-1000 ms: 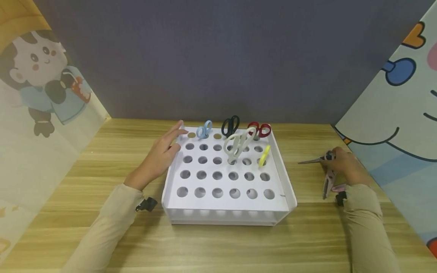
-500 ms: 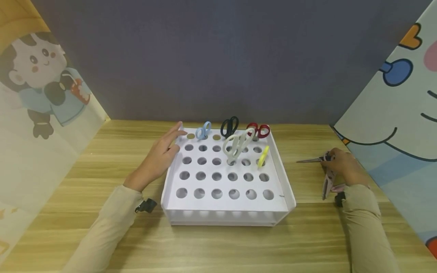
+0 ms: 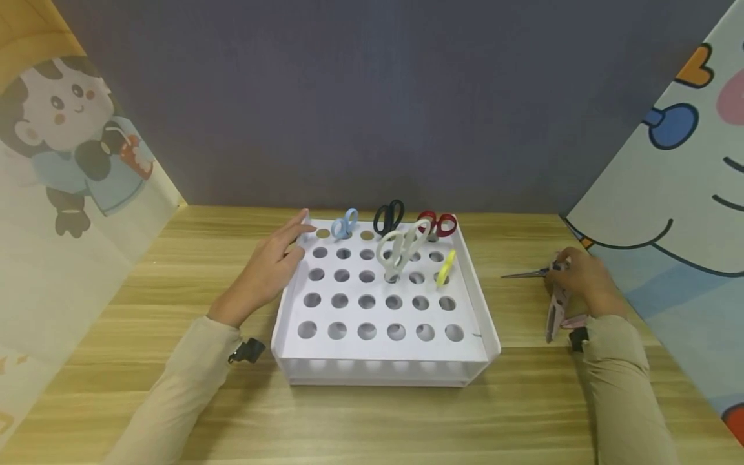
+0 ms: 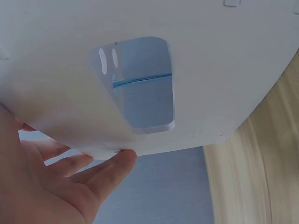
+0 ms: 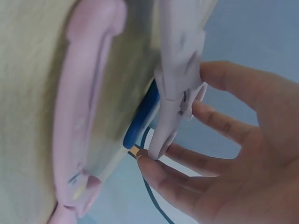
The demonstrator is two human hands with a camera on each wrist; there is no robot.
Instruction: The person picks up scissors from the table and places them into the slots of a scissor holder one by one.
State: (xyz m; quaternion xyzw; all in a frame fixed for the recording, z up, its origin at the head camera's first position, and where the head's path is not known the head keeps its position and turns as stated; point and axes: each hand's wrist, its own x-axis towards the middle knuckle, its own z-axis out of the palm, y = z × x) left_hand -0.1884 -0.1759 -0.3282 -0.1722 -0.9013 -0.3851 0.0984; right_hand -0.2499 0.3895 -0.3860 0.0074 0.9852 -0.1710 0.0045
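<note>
Tabletop [image 3: 407, 423] below, pale pink scissors [image 5: 177, 79] sit fingertip-deep in the right grip [image 5: 252, 154].

Bench [image 3: 372, 426] in yellow-brown wood grain, running back to a plain dark grey-blue back wall [image 3: 360, 103]. Left wall [image 3: 70, 284] cream, printed with a cartoon figure [image 3: 75, 119]. Right wall [image 3: 639, 194] pale, also printed: orange heart [image 3: 694, 68], blue rounded shape [image 3: 674, 127], pink spot [image 3: 732, 100]. Light soft, shadows faint.
</note>
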